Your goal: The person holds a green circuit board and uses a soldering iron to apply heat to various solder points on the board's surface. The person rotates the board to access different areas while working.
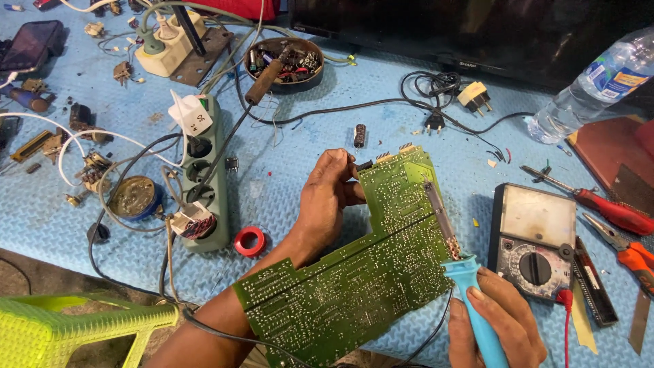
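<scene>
Gripping the upper left edge of a green circuit board point(361, 272), the left hand point(327, 201) reaches in from the lower left, forearm passing under the board's lower corner. Its fingers point(337, 163) curl over the edge, clamped on the board, thumb side toward the solder face. The board sits tilted, solder side up, raised off the blue tabletop point(286, 143) at centre frame — its stepped outline runs from the lower middle up to a row of connector pins at the top.

The right hand point(494, 320) comes up from the bottom right, fingers wrapped tight around the light-blue handle of a soldering iron point(453, 238). The iron's metal shaft lies along the board's right edge, tip pointing up and away, touching or just above the solder side — cannot tell which.

Just right of the board lies an analogue multimeter point(535, 242), with a red-handled screwdriver point(603, 208) and orange pliers point(633, 255) beyond it. Left of the hand: a green power strip point(208, 174) and a red tape roll point(249, 241). A second soldering iron point(267, 78) rests on a round dish of parts.
</scene>
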